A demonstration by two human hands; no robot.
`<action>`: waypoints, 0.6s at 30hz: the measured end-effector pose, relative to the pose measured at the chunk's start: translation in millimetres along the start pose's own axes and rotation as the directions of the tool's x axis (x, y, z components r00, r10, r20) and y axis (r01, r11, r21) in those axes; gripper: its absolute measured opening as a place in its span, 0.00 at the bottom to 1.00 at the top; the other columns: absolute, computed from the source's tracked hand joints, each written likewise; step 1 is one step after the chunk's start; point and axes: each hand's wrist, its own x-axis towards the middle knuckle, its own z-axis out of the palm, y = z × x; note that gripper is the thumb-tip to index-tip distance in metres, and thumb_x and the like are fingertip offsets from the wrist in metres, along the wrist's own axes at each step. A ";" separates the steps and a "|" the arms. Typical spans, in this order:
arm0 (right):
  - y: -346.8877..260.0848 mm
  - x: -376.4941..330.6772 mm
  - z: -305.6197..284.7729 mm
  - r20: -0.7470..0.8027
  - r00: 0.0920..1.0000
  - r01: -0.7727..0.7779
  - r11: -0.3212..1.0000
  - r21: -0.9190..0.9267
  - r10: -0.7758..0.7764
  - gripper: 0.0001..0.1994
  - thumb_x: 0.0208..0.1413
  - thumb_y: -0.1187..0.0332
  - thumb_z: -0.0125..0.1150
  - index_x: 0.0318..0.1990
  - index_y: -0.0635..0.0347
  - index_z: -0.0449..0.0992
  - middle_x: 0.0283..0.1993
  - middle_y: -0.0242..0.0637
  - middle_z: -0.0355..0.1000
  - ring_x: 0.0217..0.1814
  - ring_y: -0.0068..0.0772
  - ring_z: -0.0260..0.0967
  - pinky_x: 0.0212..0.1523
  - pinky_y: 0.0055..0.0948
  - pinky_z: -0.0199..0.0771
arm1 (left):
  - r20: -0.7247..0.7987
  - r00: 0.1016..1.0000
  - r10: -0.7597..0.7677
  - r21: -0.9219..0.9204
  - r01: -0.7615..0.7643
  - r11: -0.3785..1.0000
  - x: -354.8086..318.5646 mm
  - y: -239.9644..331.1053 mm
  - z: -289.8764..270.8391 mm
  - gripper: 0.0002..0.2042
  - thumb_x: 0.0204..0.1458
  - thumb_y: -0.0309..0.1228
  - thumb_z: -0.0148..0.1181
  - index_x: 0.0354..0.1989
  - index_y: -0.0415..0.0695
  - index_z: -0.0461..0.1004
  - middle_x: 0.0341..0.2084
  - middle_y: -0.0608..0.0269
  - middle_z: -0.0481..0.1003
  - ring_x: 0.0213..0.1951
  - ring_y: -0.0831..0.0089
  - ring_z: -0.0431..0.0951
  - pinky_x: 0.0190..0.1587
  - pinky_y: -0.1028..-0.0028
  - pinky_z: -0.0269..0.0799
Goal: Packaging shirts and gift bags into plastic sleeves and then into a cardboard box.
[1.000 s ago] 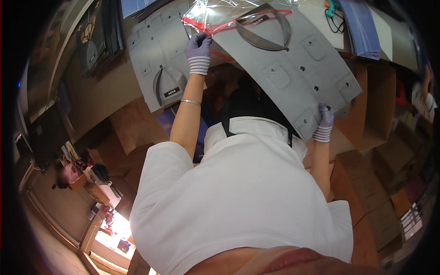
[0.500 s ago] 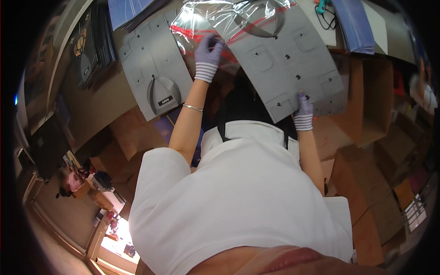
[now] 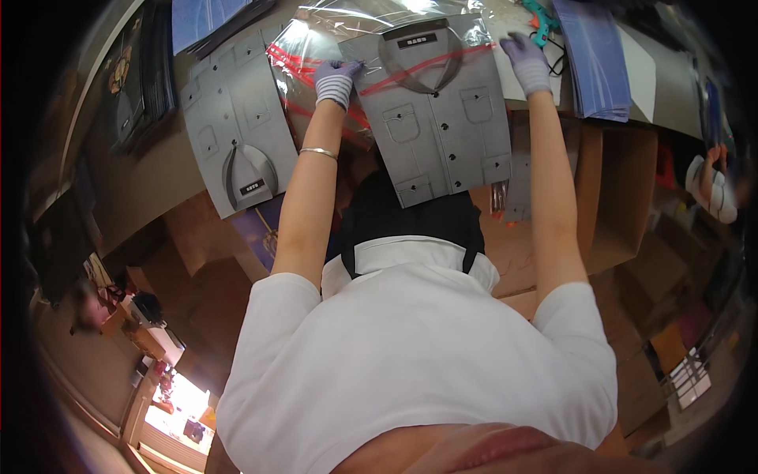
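A flat grey sheet (image 3: 430, 134) with a shirt front on it, collar, pockets and dark buttons, lies before me. Its collar end is beneath the film of a clear plastic bag (image 3: 347, 28) edged with red strips. My gloved left hand (image 3: 335, 81) is closed at the bag's red edge, beside the sheet's upper left side; fingertips seem to pinch the film. On the opposite side, my gloved right hand (image 3: 527, 65) is at the bag's right edge by the sheet's upper corner. Its fingers are bent and partly blurred, so its grip is unclear.
Another grey shirt-front sheet (image 3: 229, 118) lies to the left, collar toward me. Dark packets (image 3: 142, 79) sit at far left. Blue packets (image 3: 592, 63) and a teal-handled tool (image 3: 542, 24) with a black cord are at right. An open cardboard box (image 3: 624, 189) stands below the table edge.
My right hand has moved from the sheet's near edge up to its far right corner. The sheet has straightened and shifted left, with its collar now under the film. My left hand moved slightly left.
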 end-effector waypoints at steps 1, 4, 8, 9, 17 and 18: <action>-14.6 21.1 20.3 0.032 0.999 -0.007 0.998 0.064 0.005 0.19 0.45 0.55 0.55 0.40 0.60 0.73 0.39 0.44 0.71 0.40 0.47 0.67 0.43 0.32 0.66 | -0.060 0.997 0.053 0.019 -0.052 0.998 2.8 -8.0 -4.4 0.11 0.40 0.31 0.63 0.29 0.35 0.75 0.22 0.63 0.75 0.23 0.79 0.71 0.29 0.81 0.67; -32.5 29.5 44.1 0.092 0.993 0.094 0.974 -0.208 -0.077 0.17 0.46 0.59 0.56 0.39 0.62 0.74 0.38 0.44 0.72 0.39 0.40 0.69 0.42 0.27 0.66 | -0.124 0.988 0.092 -0.133 -0.108 0.985 2.5 -32.2 -11.8 0.12 0.41 0.32 0.62 0.29 0.35 0.75 0.22 0.64 0.75 0.23 0.81 0.70 0.29 0.82 0.66; -16.4 -7.0 30.4 0.199 0.978 -0.124 0.944 0.306 0.064 0.15 0.48 0.65 0.56 0.41 0.65 0.73 0.37 0.41 0.72 0.38 0.26 0.68 0.41 0.21 0.65 | -0.132 0.989 0.061 -0.472 -0.117 0.874 -24.1 -44.7 -12.4 0.09 0.41 0.27 0.61 0.28 0.34 0.75 0.19 0.62 0.74 0.21 0.80 0.71 0.27 0.80 0.68; -0.8 -24.1 33.7 0.161 0.984 -0.137 0.891 0.432 0.074 0.15 0.49 0.67 0.55 0.42 0.67 0.72 0.36 0.39 0.72 0.37 0.23 0.67 0.41 0.19 0.65 | -0.114 0.991 0.067 -0.474 -0.114 0.873 -31.8 -49.7 -10.4 0.08 0.41 0.26 0.60 0.27 0.34 0.75 0.19 0.62 0.74 0.21 0.80 0.71 0.26 0.81 0.68; 170.4 -237.4 -4.2 0.320 0.876 -0.468 0.793 0.390 0.360 0.14 0.49 0.64 0.58 0.39 0.64 0.70 0.30 0.31 0.67 0.30 0.23 0.64 0.31 0.27 0.69 | 0.260 0.945 0.196 -0.086 -0.180 0.980 -166.5 -121.9 37.5 0.04 0.43 0.26 0.56 0.24 0.38 0.72 0.15 0.64 0.71 0.18 0.80 0.67 0.23 0.77 0.65; 205.8 -273.3 -5.6 0.511 0.737 -0.673 0.543 0.502 0.441 0.13 0.47 0.64 0.61 0.37 0.65 0.71 0.35 0.37 0.70 0.33 0.24 0.67 0.34 0.26 0.70 | 0.351 0.915 0.198 -0.068 -0.187 0.980 -179.6 -132.5 44.3 0.04 0.43 0.25 0.56 0.23 0.38 0.72 0.15 0.61 0.72 0.18 0.79 0.69 0.24 0.77 0.66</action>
